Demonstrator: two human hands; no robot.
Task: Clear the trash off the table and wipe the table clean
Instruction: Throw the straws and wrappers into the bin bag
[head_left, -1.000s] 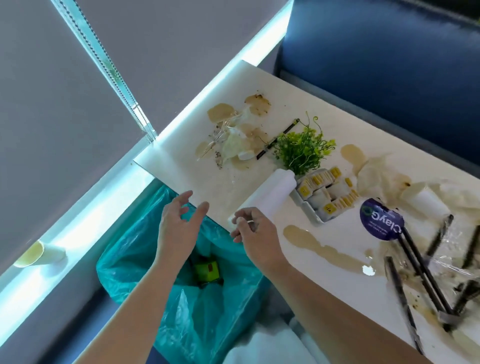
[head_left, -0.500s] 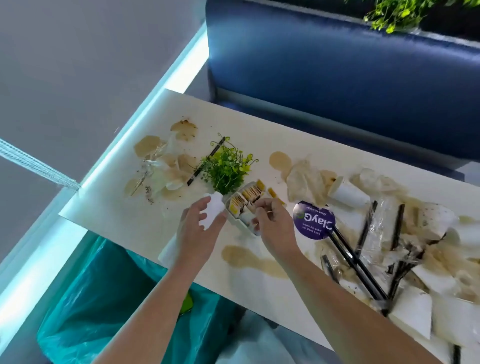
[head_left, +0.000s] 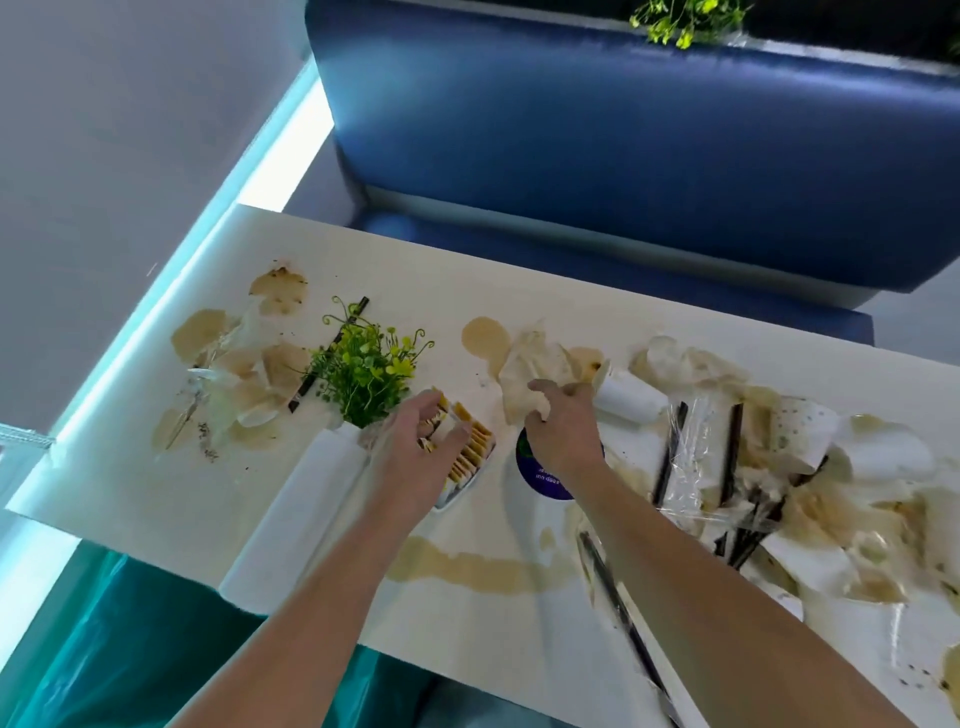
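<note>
The white table (head_left: 519, 291) carries brown spills and trash. My left hand (head_left: 423, 452) reaches over the white sachet holder (head_left: 470, 457), thumb and fingers curled round the sachets at its end. My right hand (head_left: 563, 431) grips the edge of a crumpled, stained napkin (head_left: 524, 364), just left of a tipped white paper cup (head_left: 631, 400). A white paper towel roll (head_left: 311, 509) lies under my left forearm. Wet napkins and wrappers (head_left: 244, 374) lie at the far left. A long brown spill (head_left: 467, 569) runs along the near edge.
A small green plant (head_left: 369, 374) stands behind the sachet holder. A purple round card (head_left: 545, 478) lies under my right wrist. Black straws (head_left: 670, 452), plastic wrap and soaked cups (head_left: 831, 493) pile up at right. A teal trash bag (head_left: 104, 649) hangs below the near-left edge. A blue bench (head_left: 623, 156) stands behind.
My view swung from the trash bag up to the table. My left hand left the paper roll for the sachet holder. My right hand moved from the sachet holder right to the stained napkin.
</note>
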